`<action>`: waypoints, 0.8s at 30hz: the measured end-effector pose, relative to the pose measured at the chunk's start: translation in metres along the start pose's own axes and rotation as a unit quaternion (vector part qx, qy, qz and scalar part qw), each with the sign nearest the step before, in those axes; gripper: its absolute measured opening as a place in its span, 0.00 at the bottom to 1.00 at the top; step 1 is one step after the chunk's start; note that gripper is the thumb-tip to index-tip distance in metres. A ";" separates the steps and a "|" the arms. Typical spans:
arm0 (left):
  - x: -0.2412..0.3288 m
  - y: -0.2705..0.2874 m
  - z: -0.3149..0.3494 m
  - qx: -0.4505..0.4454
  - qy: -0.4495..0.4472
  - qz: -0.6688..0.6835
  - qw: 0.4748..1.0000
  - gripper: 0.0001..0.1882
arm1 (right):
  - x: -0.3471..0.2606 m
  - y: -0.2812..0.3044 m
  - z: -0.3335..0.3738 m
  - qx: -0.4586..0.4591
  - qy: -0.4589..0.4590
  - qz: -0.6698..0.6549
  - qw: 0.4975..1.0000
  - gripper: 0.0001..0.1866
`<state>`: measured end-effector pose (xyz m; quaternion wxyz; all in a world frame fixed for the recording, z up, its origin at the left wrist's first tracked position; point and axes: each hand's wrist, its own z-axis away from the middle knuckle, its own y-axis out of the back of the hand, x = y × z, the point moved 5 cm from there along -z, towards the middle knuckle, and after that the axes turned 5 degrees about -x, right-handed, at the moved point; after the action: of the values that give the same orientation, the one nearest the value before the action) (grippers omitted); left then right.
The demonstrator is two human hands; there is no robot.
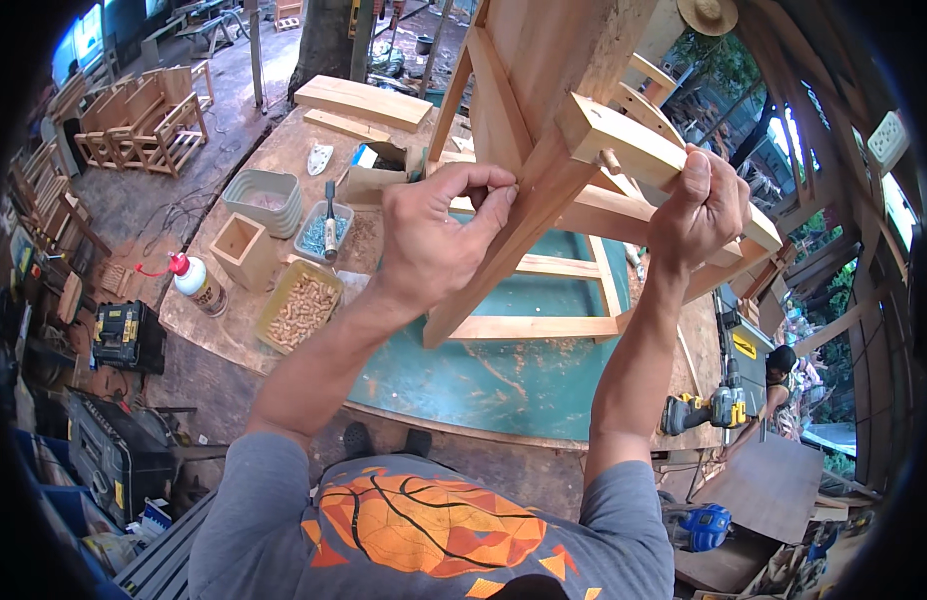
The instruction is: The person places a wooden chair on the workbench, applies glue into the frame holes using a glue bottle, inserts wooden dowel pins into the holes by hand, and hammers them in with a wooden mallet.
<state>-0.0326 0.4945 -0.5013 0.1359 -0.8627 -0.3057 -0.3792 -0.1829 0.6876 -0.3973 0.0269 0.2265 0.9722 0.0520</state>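
A pale wooden chair-like frame stands tilted on the green-topped part of the workbench. My left hand is at its left side, thumb and index finger pinched together against the edge of a slanted leg; whatever is between the fingertips is too small to make out. On the right, my right hand grips a short wooden rail at the frame's upper corner, thumb on top. A wooden dowel sticks out close to that rail. My right fingers are partly hidden behind the wood.
Left on the workbench are a tub of wooden dowels, a tub of screws with a marker-like tool, a glue bottle, a hollow wooden block and a grey container. Cordless drills lie right; another person is beyond.
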 end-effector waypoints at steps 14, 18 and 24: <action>-0.081 0.199 0.067 -0.022 0.154 -0.195 0.968 0.15 | 0.028 0.001 0.006 -0.093 -0.023 0.022 0.995 0.24; -0.193 0.213 0.166 -0.240 0.346 -0.460 0.782 0.10 | 0.030 -0.014 0.005 -0.086 -0.036 0.022 0.995 0.25; -0.262 0.182 0.185 -0.298 0.195 -0.551 0.755 0.13 | 0.013 0.008 0.002 -0.071 0.067 -0.004 0.995 0.26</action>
<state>0.0500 0.3284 -0.8201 -0.3038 -0.4491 -0.5672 -0.6199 -0.1905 0.7005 -0.3992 -0.0219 0.2158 0.9667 0.1358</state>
